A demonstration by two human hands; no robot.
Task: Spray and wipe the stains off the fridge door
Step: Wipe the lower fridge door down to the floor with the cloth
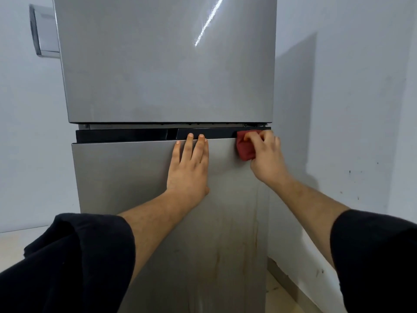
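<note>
A tall silver fridge fills the middle of the view, with an upper door (167, 64) and a lower door (126, 177) parted by a black handle strip (126, 135). My left hand (189, 168) lies flat on the lower door, fingers straight, fingertips at the black strip. My right hand (266, 154) grips a crumpled red cloth (244, 149) against the top right corner of the lower door. Brownish drip streaks (256, 233) run down the lower door on its right side. No spray bottle is in view.
White walls stand on both sides of the fridge; the right wall (349, 132) has small dark specks. A grey box (44, 32) is fixed to the left wall behind the fridge. Pale floor shows at the lower left and lower right.
</note>
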